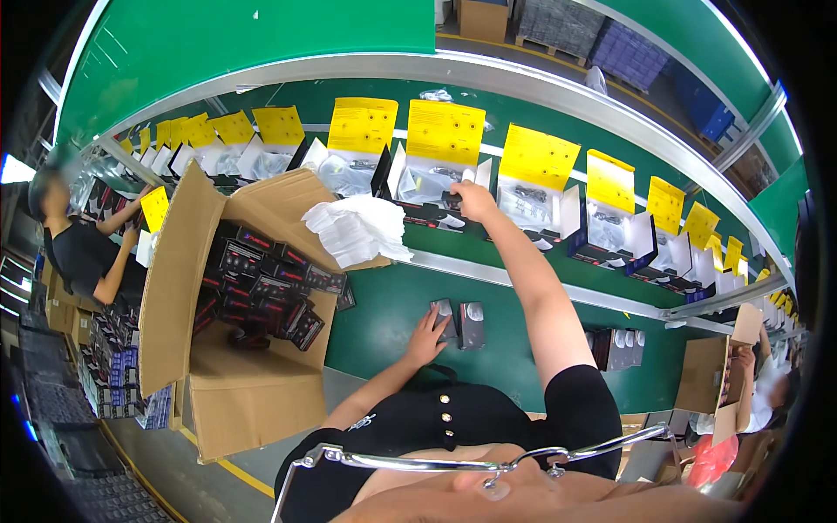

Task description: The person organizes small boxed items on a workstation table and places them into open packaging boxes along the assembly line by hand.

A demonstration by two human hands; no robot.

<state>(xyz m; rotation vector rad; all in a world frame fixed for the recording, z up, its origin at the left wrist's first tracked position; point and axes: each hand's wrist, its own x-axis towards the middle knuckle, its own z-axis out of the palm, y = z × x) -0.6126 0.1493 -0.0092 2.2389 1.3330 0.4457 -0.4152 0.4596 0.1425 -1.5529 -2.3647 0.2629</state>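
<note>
My left hand [425, 341] rests with spread fingers on the left edge of a small dark box [445, 319] lying on the green worktop. Beside that box, a second dark grey box [472, 325] lies flat. My right arm stretches forward, and the right hand [475, 202] is closed around a small dark item [452, 200], whose kind I cannot make out. The hand is at the right side of an open product box [429, 185] with a raised yellow lid flap [445, 131] and clear-bagged contents.
A large open carton [253, 383], full of small black boxes [266, 283], stands at left with white crumpled wrapping [359, 228] on its flap. More yellow-flapped boxes [532, 200] line the raised rail. Several small boxes [621, 349] stand at right. People work at left [83, 253] and far right [767, 388].
</note>
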